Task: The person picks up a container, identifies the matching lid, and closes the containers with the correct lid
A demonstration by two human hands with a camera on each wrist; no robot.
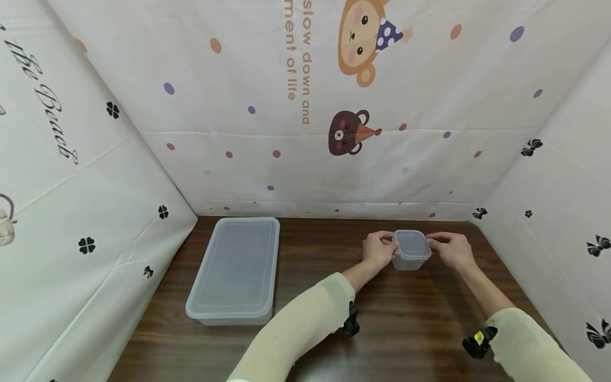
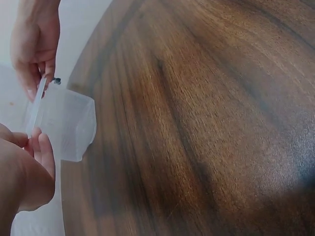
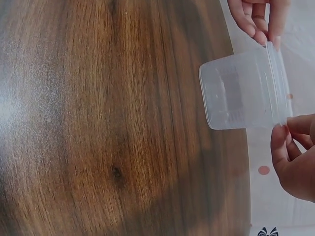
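Note:
A small clear plastic food container stands upright on the table, with a squarish translucent lid on top. My left hand pinches the lid's left edge between thumb and fingers. On the opposite side, my right hand pinches the right edge the same way. In the left wrist view, the left hand and the right hand grip the rim from both ends. The right wrist view shows the container side-on, its see-through walls below the lid, with the right hand at one corner.
A large flat translucent box with its lid on lies on the left of the dark wooden table. Printed white cloth walls in the table at the back and both sides.

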